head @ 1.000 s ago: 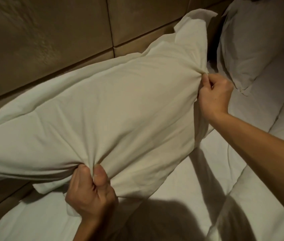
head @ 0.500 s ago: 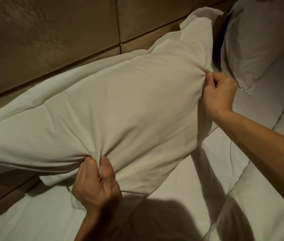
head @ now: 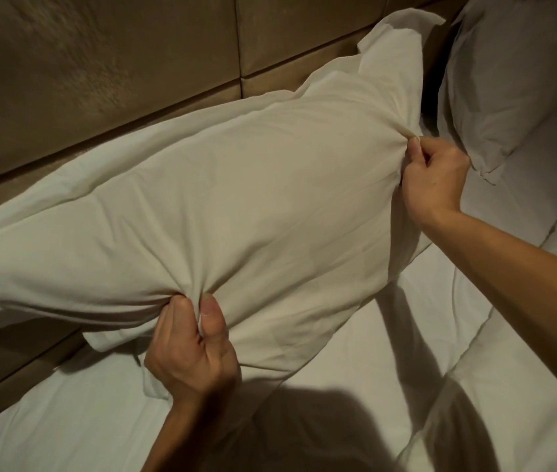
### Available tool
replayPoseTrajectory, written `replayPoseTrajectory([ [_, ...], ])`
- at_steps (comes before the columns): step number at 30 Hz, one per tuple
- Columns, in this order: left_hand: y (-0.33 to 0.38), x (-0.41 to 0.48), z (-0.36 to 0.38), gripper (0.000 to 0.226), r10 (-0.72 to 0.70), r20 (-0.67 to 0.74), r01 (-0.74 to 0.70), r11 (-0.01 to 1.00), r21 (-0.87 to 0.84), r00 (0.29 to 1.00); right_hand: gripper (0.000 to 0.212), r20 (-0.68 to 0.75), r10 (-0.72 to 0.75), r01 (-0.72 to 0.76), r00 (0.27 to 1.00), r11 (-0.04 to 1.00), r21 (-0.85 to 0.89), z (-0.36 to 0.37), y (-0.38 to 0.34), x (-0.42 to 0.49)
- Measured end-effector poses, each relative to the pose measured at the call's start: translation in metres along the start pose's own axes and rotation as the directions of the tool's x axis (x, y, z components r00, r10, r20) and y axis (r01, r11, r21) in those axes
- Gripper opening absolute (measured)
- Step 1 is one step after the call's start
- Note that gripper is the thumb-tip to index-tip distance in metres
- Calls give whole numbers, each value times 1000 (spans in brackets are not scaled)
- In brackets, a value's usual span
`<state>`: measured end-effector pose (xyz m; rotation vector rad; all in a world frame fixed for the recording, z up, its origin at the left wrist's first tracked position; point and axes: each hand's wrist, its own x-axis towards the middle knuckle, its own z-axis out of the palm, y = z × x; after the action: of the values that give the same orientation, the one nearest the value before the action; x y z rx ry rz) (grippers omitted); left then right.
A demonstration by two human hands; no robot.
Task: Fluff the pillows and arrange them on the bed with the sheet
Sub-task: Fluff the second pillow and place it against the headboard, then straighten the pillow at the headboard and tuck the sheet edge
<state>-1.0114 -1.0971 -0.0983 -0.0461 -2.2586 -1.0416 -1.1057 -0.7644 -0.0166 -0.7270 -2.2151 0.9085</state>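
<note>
— Where is the pillow being worked on?

— The big white pillow (head: pixel 229 199) is held up off the bed, lying slantwise in front of the padded headboard (head: pixel 100 80), one limp corner of its case pointing up toward the headboard's top, the other end running off the left edge of view.

— And the hands?

— The left hand (head: pixel 190 356) is closed tight on a bunch of pillowcase cloth along the pillow's near long edge, thumb pressed against the curled fingers, creases fanning out from the grip. The right hand (head: pixel 435 180) pinches a fold of cloth at the pillow's right-hand short edge between thumb and fingers, the rest of the hand curled in; the bare forearm reaches in from the right edge of view.

— What's under it?

— A white sheet (head: pixel 355 362) covering the mattress, smooth near the headboard with soft wrinkles. To the right lies a thicker white duvet (head: pixel 508 403), its edge making a puffy ridge that runs diagonally toward the bed's head end. Shadows of the arms and of the person fall across the sheet at the near edge.

— Anything else at the head of the bed?

— A second pillow (head: pixel 508 73) stands propped at the head end in the upper right corner, near the right hand but apart from it. The headboard is tan, in large panels with dark seams. The light is dim and warm.
</note>
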Motion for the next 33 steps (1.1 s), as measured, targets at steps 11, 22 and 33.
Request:
replayPoseTrajectory([
  [11, 27, 12, -19, 24, -33, 39, 38, 990, -139, 999, 49, 74, -42, 51, 996, 990, -132, 3, -16, -12],
  [22, 45, 67, -47, 31, -72, -111, 46, 975, -215, 991, 43, 118, -283, 293, 952, 953, -82, 12, -95, -31],
  [33, 13, 73, -88, 54, -594, -162, 531, 789, -309, 788, 36, 516, -762, 782, 391, 571, 251, 35, -217, -116],
])
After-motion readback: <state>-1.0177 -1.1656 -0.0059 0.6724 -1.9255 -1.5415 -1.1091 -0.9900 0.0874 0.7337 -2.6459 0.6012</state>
